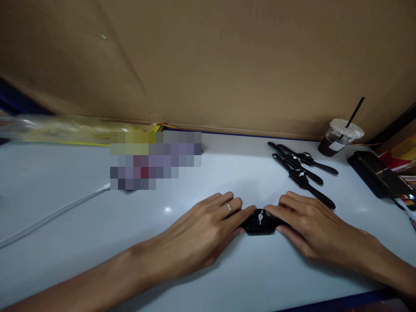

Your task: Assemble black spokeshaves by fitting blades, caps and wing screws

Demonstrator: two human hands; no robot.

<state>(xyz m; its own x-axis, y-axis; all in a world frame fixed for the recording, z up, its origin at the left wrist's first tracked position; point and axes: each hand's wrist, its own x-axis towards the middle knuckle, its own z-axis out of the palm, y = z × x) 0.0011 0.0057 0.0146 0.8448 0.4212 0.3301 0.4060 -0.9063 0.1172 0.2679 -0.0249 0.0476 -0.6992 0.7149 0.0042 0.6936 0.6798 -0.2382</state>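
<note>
The glossy black plastic piece with a wide middle and a small silver mark [260,222] lies between the two hands, low over the white glossy counter [208,277]. The left hand [214,221], with a silver ring, pinches its left end between fingers and thumb; the right hand [303,223] grips its right end the same way. Just beyond the right hand, several similar long black pieces [300,171] lie loosely heaped, some overlapping. Past them, near the brown cardboard wall [227,65], stands a clear plastic cup of dark drink with a black straw [336,136]. A dark flat device [377,175] lies to its right. Beyond the left hand is a pixelated, unreadable object [152,162], with a white cable [58,212] running leftward from it. Nothing lies between the hands and the held piece.
</note>
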